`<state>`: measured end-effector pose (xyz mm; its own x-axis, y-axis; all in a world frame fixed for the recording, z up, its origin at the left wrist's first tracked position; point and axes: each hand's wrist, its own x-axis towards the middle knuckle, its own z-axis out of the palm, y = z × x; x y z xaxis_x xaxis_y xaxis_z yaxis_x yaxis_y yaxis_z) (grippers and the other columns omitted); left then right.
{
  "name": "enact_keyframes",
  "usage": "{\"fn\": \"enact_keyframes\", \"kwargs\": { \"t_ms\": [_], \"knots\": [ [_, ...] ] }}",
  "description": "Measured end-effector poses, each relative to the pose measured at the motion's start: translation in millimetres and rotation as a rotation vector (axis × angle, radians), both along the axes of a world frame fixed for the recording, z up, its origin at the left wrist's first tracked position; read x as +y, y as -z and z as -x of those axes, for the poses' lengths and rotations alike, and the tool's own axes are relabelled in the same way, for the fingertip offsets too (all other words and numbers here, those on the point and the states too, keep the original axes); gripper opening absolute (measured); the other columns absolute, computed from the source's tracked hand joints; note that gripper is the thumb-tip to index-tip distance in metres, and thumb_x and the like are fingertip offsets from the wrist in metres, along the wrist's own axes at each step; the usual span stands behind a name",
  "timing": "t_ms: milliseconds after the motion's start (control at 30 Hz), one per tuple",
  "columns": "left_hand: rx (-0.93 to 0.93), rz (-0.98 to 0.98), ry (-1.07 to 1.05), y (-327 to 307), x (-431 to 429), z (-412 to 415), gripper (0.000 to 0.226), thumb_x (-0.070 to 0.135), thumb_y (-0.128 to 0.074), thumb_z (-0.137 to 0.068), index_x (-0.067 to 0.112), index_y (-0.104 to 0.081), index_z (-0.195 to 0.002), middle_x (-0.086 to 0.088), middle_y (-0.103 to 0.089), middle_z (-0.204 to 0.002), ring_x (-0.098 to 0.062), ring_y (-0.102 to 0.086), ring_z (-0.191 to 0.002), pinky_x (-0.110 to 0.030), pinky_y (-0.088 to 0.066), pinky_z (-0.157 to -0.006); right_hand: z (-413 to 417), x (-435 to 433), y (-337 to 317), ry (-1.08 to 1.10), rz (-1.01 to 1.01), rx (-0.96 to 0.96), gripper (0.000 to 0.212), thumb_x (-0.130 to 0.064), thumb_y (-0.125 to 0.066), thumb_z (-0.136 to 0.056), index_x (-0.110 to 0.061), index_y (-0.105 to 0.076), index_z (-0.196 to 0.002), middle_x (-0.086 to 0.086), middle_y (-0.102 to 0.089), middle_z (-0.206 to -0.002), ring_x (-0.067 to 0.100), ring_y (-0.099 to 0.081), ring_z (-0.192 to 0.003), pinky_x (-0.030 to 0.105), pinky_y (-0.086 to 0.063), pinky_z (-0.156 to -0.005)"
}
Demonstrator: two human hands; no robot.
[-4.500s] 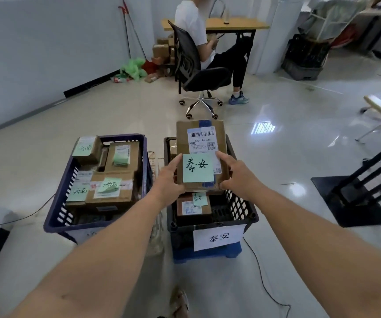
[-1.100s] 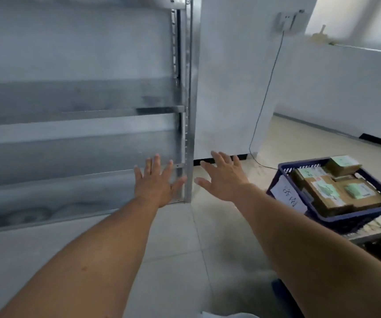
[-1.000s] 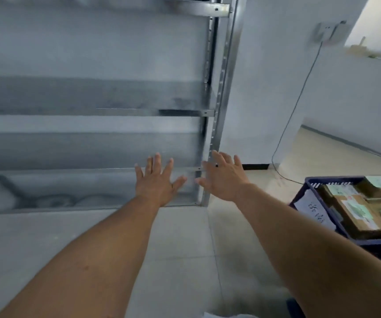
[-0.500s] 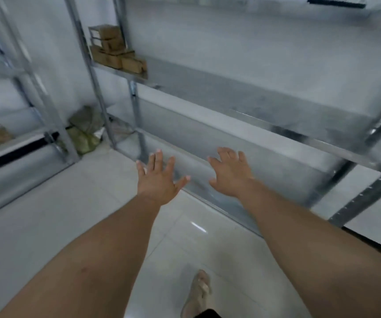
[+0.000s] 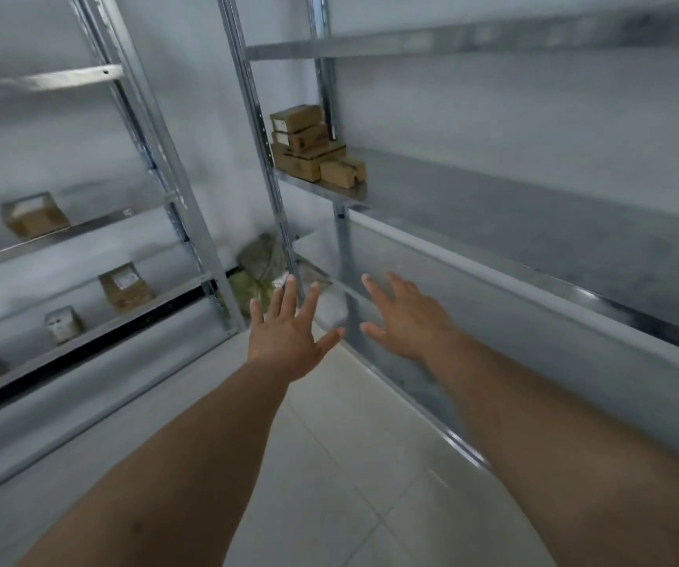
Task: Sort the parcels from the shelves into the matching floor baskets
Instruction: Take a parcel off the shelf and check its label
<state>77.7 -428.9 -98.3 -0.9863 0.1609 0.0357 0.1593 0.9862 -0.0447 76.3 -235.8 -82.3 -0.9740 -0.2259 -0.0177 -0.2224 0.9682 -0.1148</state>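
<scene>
- Left hand [image 5: 284, 341] and right hand [image 5: 407, 321] are both spread wide, holding nothing.
- Job's not finished, I reckon: cardboard parcels [image 5: 313, 147] sit stacked at the right shelf's [image 5: 493, 198] far left end, more boxes [image 5: 125, 286] along the left rack's [image 5: 140, 128] shelves.

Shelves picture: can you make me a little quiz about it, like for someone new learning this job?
1. True or false: the left hand and the right hand are both empty, fingers spread.
2. The stack of brown parcels sits: A on the floor; B on a shelf of the right rack; C in a basket.
3. Fill in: single parcels lie apart on the shelves of the ____ rack.
Key: 1 true; 2 B; 3 left, meaning the left rack.
</scene>
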Motion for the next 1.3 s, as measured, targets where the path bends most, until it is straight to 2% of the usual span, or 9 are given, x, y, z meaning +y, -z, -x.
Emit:
{"fn": "enact_keyframes", "kwargs": {
  "t_ms": [133,267,500,633,733,800,967,1100,1300],
  "knots": [
    [-0.02,-0.02,-0.041,4,-9,37,0.082,0.075,-0.008,-0.085,0.032,0.016,-0.15,-0.006,0.019,-0.158,-0.024,0.009,-0.148,-0.053,0.004,-0.117,54,-6,2,-0.025,-0.013,-0.039,0.073,-0.055,-0.035,-0.097,-0.027,0.001,-0.153,0.009,0.003,-0.16,0.029,-0.011,-0.145,0.044,-0.027,-0.11],
    [-0.02,-0.033,-0.122,8,-33,78,0.082,0.075,-0.01,-0.086,0.031,0.013,-0.151,-0.005,0.016,-0.159,-0.024,0.009,-0.148,-0.054,0.002,-0.117,100,-34,0,-0.097,-0.023,-0.036,0.072,-0.055,-0.034,-0.097,-0.025,-0.003,-0.154,0.009,0.002,-0.161,0.027,-0.011,-0.145,0.041,-0.024,-0.112],
    [-0.024,-0.051,-0.151,14,-74,168,0.08,0.073,-0.008,-0.087,0.031,0.017,-0.149,-0.004,0.011,-0.16,-0.023,0.011,-0.147,-0.055,0.004,-0.117,192,-79,-3,-0.133,-0.07,-0.041,0.069,-0.055,-0.034,-0.097,-0.023,-0.01,-0.153,0.008,-0.001,-0.16,0.027,-0.016,-0.144,0.043,-0.03,-0.108],
    [-0.023,-0.107,-0.091,10,-102,240,0.08,0.071,-0.016,-0.09,0.029,0.016,-0.15,-0.006,0.01,-0.16,-0.026,0.009,-0.147,-0.054,0.001,-0.118,255,-102,-8,-0.09,-0.124,-0.015,0.061,-0.054,-0.032,-0.098,-0.018,-0.026,-0.147,0.011,-0.018,-0.154,0.029,-0.03,-0.136,0.043,-0.037,-0.101],
    [-0.076,-0.147,-0.025,-2,-121,299,0.078,0.063,-0.029,-0.094,0.027,0.009,-0.152,-0.006,0.012,-0.16,-0.027,-0.004,-0.148,-0.047,-0.013,-0.118,303,-118,-17,-0.031,-0.15,-0.007,0.049,-0.051,-0.033,-0.098,-0.014,-0.044,-0.13,0.012,-0.043,-0.134,0.029,-0.047,-0.118,0.039,-0.041,-0.087],
    [-0.106,-0.165,0.026,-8,-132,336,0.076,0.058,-0.034,-0.095,0.027,0.005,-0.153,-0.006,0.01,-0.161,-0.028,-0.013,-0.146,-0.044,-0.023,-0.114,333,-128,-21,0.022,-0.155,-0.02,0.047,-0.05,-0.033,-0.099,-0.013,-0.048,-0.125,0.012,-0.051,-0.125,0.029,-0.052,-0.111,0.037,-0.04,-0.081],
    [-0.132,-0.186,0.134,1,-147,415,0.071,0.05,-0.039,-0.097,0.024,-0.004,-0.153,-0.008,-0.009,-0.16,-0.029,-0.019,-0.144,-0.044,-0.027,-0.114,390,-139,-14,0.124,-0.169,-0.013,0.049,-0.05,-0.03,-0.1,-0.014,-0.048,-0.126,0.011,-0.053,-0.123,0.028,-0.053,-0.111,0.035,-0.04,-0.079],
    [-0.182,-0.234,0.197,15,-133,468,0.069,0.049,-0.039,-0.097,0.023,-0.007,-0.153,-0.007,-0.011,-0.16,-0.029,-0.021,-0.143,-0.043,-0.03,-0.113,426,-128,-4,0.195,-0.192,-0.028,0.049,-0.05,-0.029,-0.1,-0.016,-0.047,-0.131,0.009,-0.052,-0.127,0.027,-0.052,-0.115,0.036,-0.042,-0.087],
    [-0.17,-0.288,0.284,21,-89,548,0.066,0.044,-0.038,-0.098,0.021,-0.008,-0.153,-0.007,-0.012,-0.16,-0.027,-0.021,-0.143,-0.04,-0.03,-0.111,489,-84,13,0.287,-0.178,-0.01,0.047,-0.049,-0.029,-0.1,-0.017,-0.047,-0.13,0.009,-0.054,-0.123,0.027,-0.053,-0.112,0.036,-0.043,-0.085]
  ]
}}
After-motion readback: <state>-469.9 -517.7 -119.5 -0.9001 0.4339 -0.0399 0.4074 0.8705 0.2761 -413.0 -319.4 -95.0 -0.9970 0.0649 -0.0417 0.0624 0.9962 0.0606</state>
